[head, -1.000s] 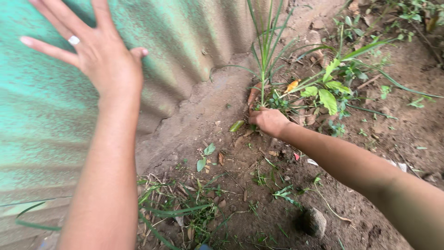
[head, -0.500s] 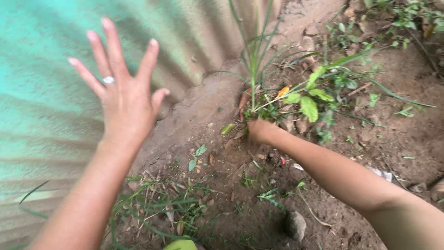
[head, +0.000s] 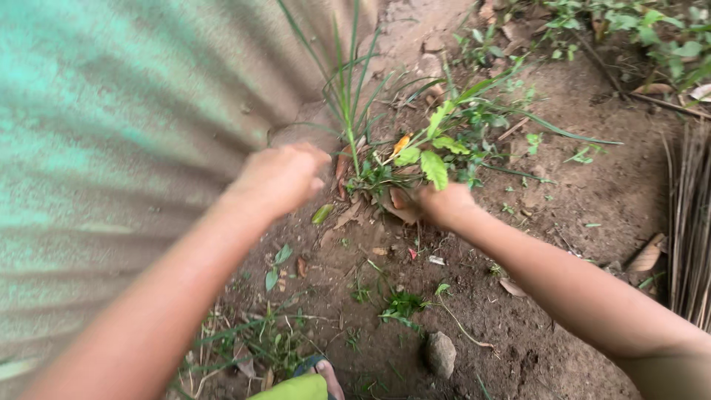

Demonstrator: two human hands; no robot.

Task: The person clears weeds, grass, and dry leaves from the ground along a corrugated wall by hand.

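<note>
A clump of tall grass blades (head: 346,96) and broad-leaved weeds (head: 433,152) grows from bare soil at the foot of a green corrugated sheet (head: 111,133). My right hand (head: 443,203) is closed around the base of the weeds, low at the ground. My left hand (head: 281,176) hovers just left of the grass stems, blurred, fingers curled with nothing seen in them; it is close to the stems but I cannot tell if it touches them.
A grey stone (head: 441,353) lies in the dirt near the bottom. Dry stalks (head: 692,222) run along the right edge. Small weeds and dead leaves (head: 266,333) scatter over the soil. A foot in a yellow-green sandal (head: 304,384) shows at the bottom edge.
My left hand has come off the green sheet, swung right and down to the grass, and curled its fingers. My right hand stays gripped at the plant base. The view shifted right.
</note>
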